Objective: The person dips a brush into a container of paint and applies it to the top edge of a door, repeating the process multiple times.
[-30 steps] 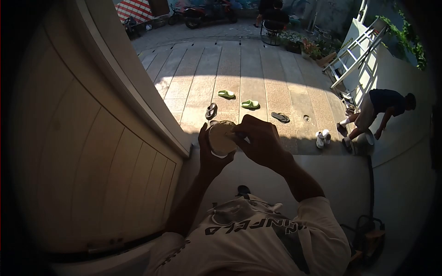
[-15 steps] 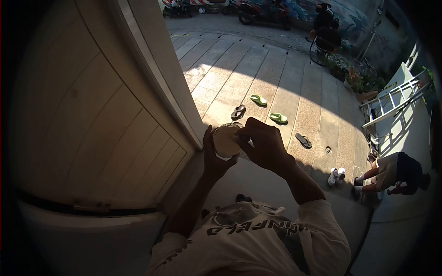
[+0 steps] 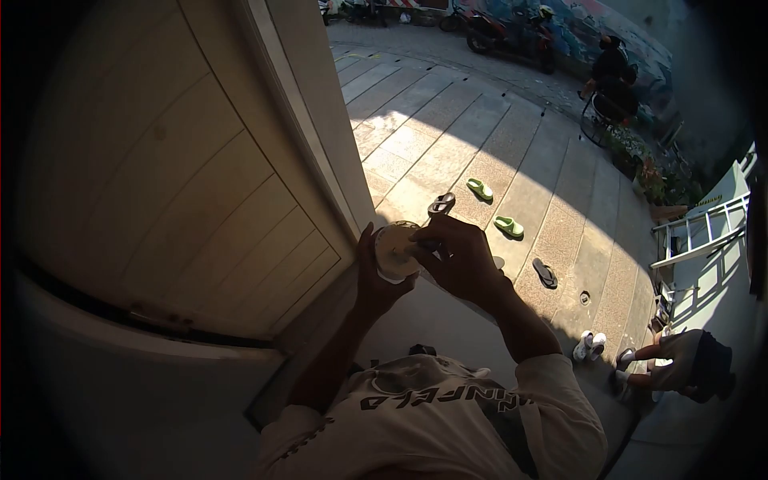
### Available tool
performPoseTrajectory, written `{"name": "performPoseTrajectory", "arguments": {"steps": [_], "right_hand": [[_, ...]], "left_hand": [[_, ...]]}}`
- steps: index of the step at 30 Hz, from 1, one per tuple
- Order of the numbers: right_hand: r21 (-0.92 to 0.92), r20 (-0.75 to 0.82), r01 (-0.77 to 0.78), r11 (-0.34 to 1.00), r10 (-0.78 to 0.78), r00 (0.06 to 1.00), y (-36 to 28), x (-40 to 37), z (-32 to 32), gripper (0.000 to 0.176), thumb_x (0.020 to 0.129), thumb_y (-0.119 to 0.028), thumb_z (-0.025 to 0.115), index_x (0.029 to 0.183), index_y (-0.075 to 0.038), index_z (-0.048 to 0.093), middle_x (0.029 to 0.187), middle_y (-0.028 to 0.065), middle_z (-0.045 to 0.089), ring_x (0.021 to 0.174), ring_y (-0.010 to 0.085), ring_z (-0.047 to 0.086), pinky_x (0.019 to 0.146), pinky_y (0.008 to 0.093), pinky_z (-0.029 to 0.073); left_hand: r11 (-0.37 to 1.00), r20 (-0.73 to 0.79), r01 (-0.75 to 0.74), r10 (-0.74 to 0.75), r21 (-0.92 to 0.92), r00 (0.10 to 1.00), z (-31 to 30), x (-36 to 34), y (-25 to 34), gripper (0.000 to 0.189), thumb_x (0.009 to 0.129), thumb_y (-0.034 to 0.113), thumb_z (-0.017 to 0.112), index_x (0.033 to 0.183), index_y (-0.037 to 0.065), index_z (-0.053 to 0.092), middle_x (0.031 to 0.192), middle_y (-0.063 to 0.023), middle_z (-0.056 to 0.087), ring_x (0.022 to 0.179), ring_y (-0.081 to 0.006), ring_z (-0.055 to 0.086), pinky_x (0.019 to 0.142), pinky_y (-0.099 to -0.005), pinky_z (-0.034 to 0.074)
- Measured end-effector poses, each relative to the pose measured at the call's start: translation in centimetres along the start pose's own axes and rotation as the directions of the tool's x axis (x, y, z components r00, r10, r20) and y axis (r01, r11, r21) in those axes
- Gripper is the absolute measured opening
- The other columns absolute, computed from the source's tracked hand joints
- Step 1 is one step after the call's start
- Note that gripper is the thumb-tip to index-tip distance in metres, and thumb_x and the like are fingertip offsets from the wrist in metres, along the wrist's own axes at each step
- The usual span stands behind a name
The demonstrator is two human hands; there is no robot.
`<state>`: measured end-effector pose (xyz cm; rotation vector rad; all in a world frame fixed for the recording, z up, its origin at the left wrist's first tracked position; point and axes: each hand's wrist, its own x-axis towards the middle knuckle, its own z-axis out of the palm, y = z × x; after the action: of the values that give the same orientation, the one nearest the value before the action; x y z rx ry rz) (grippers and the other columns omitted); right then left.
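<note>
A round, pale-topped cup sits in my left hand, whose fingers wrap around its side, with the thumb on the far edge. Over the cup's right rim is my right hand, its fingers pinched together. Whatever lies between those fingertips is too dark and small to name. Shade covers both hands. Below them is the printed light T-shirt that I wear.
A panelled door and its frame stand close on my left. Green slippers, dark flip-flops and white shoes lie on the paving. A person bends at right, below a ladder. Motorbikes stand behind.
The view has turned, so the paving and footwear sit further right and lower. Both hands stay at the cup, the right one slightly lower in the view.
</note>
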<state>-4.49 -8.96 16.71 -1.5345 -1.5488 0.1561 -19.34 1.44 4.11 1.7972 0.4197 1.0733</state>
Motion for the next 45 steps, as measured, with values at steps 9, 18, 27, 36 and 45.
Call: {"name": "performPoseTrajectory", "arguments": {"steps": [9,18,27,36,45], "right_hand": [[0.032,-0.026,0.034,0.999,-0.033,0.999,0.6,-0.1,-0.8,0.016,0.083,-0.014,0.078,0.092,-0.003,0.073,0.076,0.0093,0.064,0.067,0.0215,0.067,0.061,0.0309,0.051],[0.070,-0.076,-0.023,0.997,0.028,0.997,1.6,-1.7,-2.9,0.016,0.081,-0.011,0.080,0.092,-0.001,0.072,0.077,0.0078,0.063,0.065,0.0168,0.063,0.059,0.0282,0.049],[-0.022,-0.024,-0.015,1.000,0.014,1.000,1.5,-2.6,-4.5,0.014,0.086,-0.021,0.074,0.092,-0.009,0.072,0.080,0.0042,0.064,0.068,0.0204,0.068,0.062,0.0336,0.053],[-0.197,0.238,0.107,0.975,-0.058,0.969,1.6,-2.0,-3.9,0.020,0.084,-0.017,0.073,0.102,-0.009,0.071,0.091,0.0066,0.062,0.082,0.0228,0.066,0.070,0.0342,0.054],[-0.124,0.265,0.169,0.978,-0.131,0.955,-2.0,2.7,2.0,0.008,0.090,-0.007,0.062,0.096,-0.006,0.068,0.089,0.0069,0.056,0.082,0.0243,0.062,0.069,0.0369,0.052]], "left_hand": [[0.999,-0.030,0.024,-0.023,0.047,0.999,0.6,-0.1,0.8,0.111,0.069,0.009,0.085,0.152,0.005,0.012,0.137,-0.0211,0.042,0.127,-0.0311,0.050,0.105,-0.0442,0.047],[0.996,0.067,-0.058,0.054,0.063,0.996,2.6,1.0,1.5,0.111,0.069,0.008,0.086,0.152,0.005,0.012,0.136,-0.0206,0.045,0.126,-0.0314,0.052,0.104,-0.0446,0.048],[0.999,0.088,-0.028,0.030,-0.022,0.996,3.2,1.2,1.2,0.112,0.068,0.008,0.086,0.152,0.006,0.012,0.136,-0.0209,0.045,0.126,-0.0320,0.052,0.103,-0.0457,0.048],[0.999,0.018,-0.042,0.042,0.002,0.999,0.2,0.2,-0.6,0.111,0.068,0.007,0.086,0.152,0.007,0.014,0.136,-0.0212,0.045,0.126,-0.0322,0.052,0.103,-0.0451,0.049],[0.963,-0.147,-0.029,0.070,0.267,0.987,-7.3,-1.0,0.0,0.114,0.067,0.011,0.087,0.153,0.008,0.012,0.138,-0.0209,0.043,0.129,-0.0322,0.049,0.105,-0.0459,0.047]]}}
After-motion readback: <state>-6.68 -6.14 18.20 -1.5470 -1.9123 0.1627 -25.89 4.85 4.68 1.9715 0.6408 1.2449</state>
